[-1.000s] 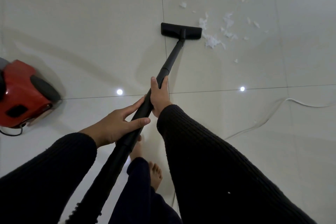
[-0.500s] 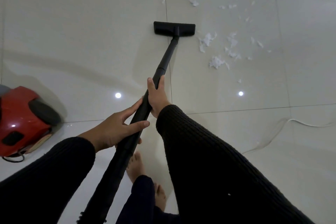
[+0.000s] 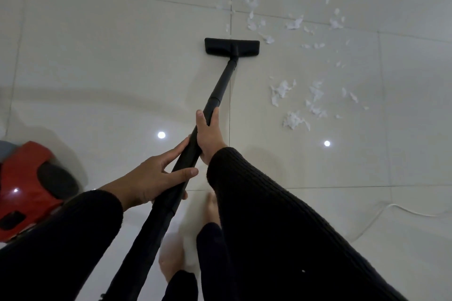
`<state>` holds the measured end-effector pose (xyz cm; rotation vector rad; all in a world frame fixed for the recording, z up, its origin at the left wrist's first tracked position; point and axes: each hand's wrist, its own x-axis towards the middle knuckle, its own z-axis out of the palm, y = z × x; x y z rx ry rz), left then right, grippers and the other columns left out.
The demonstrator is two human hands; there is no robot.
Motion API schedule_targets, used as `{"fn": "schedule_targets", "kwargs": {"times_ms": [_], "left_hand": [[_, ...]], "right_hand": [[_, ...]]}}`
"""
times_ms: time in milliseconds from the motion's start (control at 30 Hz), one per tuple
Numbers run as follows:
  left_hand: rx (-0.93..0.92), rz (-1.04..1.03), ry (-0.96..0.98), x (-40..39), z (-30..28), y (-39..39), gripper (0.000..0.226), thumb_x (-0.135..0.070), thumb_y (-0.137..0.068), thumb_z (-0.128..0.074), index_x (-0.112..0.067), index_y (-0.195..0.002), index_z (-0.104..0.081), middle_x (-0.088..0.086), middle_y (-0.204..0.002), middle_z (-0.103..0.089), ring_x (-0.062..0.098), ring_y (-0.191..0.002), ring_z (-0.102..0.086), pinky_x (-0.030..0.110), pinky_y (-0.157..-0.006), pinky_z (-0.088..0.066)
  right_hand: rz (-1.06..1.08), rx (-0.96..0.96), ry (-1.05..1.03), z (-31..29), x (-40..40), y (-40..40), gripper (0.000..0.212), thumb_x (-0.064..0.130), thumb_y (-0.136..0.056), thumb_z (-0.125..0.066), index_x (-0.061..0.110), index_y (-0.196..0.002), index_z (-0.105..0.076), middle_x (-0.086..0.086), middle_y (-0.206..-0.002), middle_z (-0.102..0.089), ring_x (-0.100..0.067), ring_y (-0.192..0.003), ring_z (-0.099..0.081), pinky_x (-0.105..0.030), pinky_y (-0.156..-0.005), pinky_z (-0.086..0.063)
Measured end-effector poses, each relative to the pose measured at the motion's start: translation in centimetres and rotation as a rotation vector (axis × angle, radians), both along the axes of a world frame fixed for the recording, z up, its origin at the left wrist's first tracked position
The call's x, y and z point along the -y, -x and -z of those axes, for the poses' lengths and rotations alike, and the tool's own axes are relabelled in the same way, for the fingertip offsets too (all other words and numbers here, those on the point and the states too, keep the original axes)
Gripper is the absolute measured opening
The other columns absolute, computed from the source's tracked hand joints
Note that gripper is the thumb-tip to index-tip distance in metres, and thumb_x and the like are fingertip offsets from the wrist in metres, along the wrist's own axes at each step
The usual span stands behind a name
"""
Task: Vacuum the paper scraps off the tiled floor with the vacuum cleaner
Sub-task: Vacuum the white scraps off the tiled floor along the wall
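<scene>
A: Left edge, what's there?
B: Red vacuum cleaner body (image 3: 29, 186), lower left of the frame, on the tiled floor (image 3: 110, 68). Blurred.
A: Next, moving right.
B: Left hand (image 3: 151, 178), centre-left. Fingers and thumb wrapped round the black wand (image 3: 186, 154), gripping it. Dark ribbed sleeve (image 3: 61, 239) below it.
A: Right hand?
B: Right hand (image 3: 208, 134), just above the left on the same wand, fingers curled round the tube, thumb up along it. Holding it.
A: Feet?
B: Bare foot (image 3: 212, 208) under the right arm, partly hidden. Another bare foot (image 3: 171, 259) at bottom centre, blurred.
A: Nozzle?
B: Black floor nozzle (image 3: 231, 46), upper centre, flat on the tile, straddling a vertical grout line.
A: Paper?
B: White paper scraps (image 3: 293, 105), right of the wand at mid-frame, apart from the nozzle. More scraps (image 3: 293, 23) scattered above and right of the nozzle toward the top edge; one piece just beside its right end.
A: Far right?
B: White cable (image 3: 403, 211) on the floor, lower right.
</scene>
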<state>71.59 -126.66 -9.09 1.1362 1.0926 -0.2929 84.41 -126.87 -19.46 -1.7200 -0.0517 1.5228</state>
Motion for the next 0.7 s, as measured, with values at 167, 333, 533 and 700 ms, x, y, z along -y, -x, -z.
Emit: {"fn": "schedule_targets", "kwargs": {"times_ms": [167,333,533,700], "left_hand": [[-0.021,-0.030,0.015,-2.9,-0.3,-1.4,0.064,-0.036,-0.087,-0.061,-0.065,-0.127,-0.020,-0.001,-0.062,-0.074,0.008,-0.055,-0.070,0.024,-0.048,-0.054],[-0.048,-0.014,-0.002,-5.8,-0.2,-1.9,0.066,-0.037,-0.088,-0.061,-0.062,-0.133,-0.020,-0.004,-0.061,-0.074,0.007,-0.053,-0.069,0.022,-0.047,-0.051],[-0.046,-0.003,-0.018,-9.5,-0.1,-2.7,0.069,-0.038,-0.087,-0.061,-0.057,-0.139,-0.020,-0.001,-0.063,-0.074,0.007,-0.050,-0.068,0.019,-0.045,-0.050],[-0.004,-0.015,0.020,-14.2,-0.2,-3.8,0.068,-0.035,-0.088,-0.061,-0.059,-0.136,-0.020,0.000,-0.069,-0.071,0.008,-0.054,-0.070,0.020,-0.045,-0.050]], "right_hand": [[-0.020,-0.021,0.006,-0.2,-3.2,-1.4,0.069,0.044,-0.102,-0.042,0.043,-0.154,0.003,-0.004,-0.157,-0.030,-0.026,-0.124,-0.046,-0.047,-0.109,-0.044],[0.009,-0.034,-0.006,-0.1,-6.0,-1.9,0.068,0.043,-0.103,-0.042,0.043,-0.154,0.002,-0.002,-0.152,-0.035,-0.014,-0.097,-0.054,-0.038,-0.097,-0.049],[0.010,-0.035,0.000,-0.3,-9.8,-2.8,0.069,0.045,-0.102,-0.043,0.044,-0.154,0.002,-0.003,-0.154,-0.035,-0.028,-0.120,-0.052,-0.045,-0.103,-0.049],[0.010,0.005,0.012,-0.3,-14.2,-3.8,0.070,0.045,-0.102,-0.043,0.042,-0.155,0.002,-0.002,-0.145,-0.040,-0.027,-0.120,-0.052,-0.047,-0.105,-0.048]]}}
